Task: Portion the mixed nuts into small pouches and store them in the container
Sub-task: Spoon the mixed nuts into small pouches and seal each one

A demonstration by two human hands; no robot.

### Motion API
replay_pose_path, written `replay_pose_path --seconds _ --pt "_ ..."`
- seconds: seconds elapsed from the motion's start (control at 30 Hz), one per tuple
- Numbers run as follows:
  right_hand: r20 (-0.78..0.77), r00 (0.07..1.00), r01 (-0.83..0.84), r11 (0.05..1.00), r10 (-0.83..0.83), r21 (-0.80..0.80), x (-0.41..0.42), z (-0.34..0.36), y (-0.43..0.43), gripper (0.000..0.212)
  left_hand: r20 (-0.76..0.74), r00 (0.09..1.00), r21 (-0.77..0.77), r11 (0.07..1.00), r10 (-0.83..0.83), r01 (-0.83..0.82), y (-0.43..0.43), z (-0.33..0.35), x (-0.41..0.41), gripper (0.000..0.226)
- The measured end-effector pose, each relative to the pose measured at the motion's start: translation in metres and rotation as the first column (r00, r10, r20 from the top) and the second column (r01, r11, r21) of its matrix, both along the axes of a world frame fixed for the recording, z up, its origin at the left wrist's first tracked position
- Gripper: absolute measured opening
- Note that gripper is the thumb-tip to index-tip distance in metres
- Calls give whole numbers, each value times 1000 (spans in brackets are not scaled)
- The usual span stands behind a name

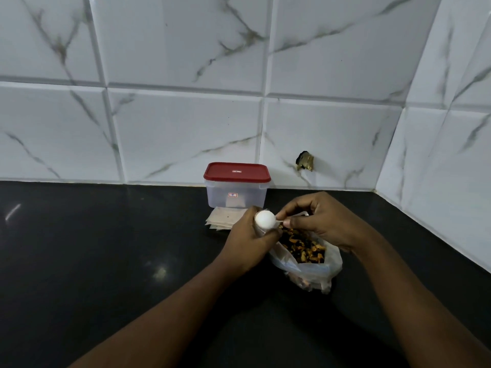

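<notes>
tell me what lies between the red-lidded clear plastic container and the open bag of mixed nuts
In the head view, a stack of flat pale paper pouches lies on the black counter, partly hidden by the left hand.

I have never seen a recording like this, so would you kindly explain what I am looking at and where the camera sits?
No machine here: a head-worn camera looks down at a person's two bare hands over a black countertop. The right hand pinches the handle of a white plastic scoop; the left hand is at the scoop's bowl, apparently holding a small pouch. Beneath them lies an open clear plastic bag of mixed nuts. Behind stand a clear, red-lidded container, closed, and flat pale pouches.
</notes>
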State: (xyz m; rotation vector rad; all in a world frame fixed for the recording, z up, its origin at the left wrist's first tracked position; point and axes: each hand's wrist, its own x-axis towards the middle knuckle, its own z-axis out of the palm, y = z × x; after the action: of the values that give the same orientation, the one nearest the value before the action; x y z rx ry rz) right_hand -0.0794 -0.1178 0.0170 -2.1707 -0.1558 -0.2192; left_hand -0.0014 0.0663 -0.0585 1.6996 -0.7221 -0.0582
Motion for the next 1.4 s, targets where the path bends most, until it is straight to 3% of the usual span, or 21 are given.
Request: replay_pose_path --seconds 0.17,0.27,0.33,0.4,0.5,0.67,0.77,0.9,1.07,1.4 --pt "33 999 23 1000 -23 -18 -4 4 -5 16 -22 1000 -11 1000 -12 12 -1 -1 0 30" --pt "83 987 139 990 -140 14 -7 11 -24 15 -32 999 3 1000 -14 14 1 2 0 27" --pt "68 981 189 975 -183 -114 -9 13 -41 14 -33 999 11 1000 -15 15 2 4 -1 26" --pt "-60 988 118 954 -139 -276 -10 12 -51 18 -25 1000 18 1000 -4 4 2 5 -2 25" --pt "-204 971 38 927 -122 -374 -4 2 -50 24 -12 1000 9 1000 9 -9 2 5 -2 23" --pt "-77 952 233 866 -296 -443 2 -9 -52 21 -12 1000 12 1000 8 -8 2 5 -3 23" --pt "-113 931 253 837 -348 -485 0 -8 -56 20 -7 1000 18 1000 9 -9 3 6 -4 23" --pt "-162 932 249 898 -323 -362 -3 -6 -52 18 -10 1000 35 999 9 -8 3 6 -4 22" --pt "-156 921 277 881 -358 -384 -2 -8 -51 19 5 1000 51 999 6 -6 2 5 -4 23" --pt "-160 917 344 927 -366 -146 4 -18 -53 19 21 1000 74 997 4 -5 1 6 -3 26"
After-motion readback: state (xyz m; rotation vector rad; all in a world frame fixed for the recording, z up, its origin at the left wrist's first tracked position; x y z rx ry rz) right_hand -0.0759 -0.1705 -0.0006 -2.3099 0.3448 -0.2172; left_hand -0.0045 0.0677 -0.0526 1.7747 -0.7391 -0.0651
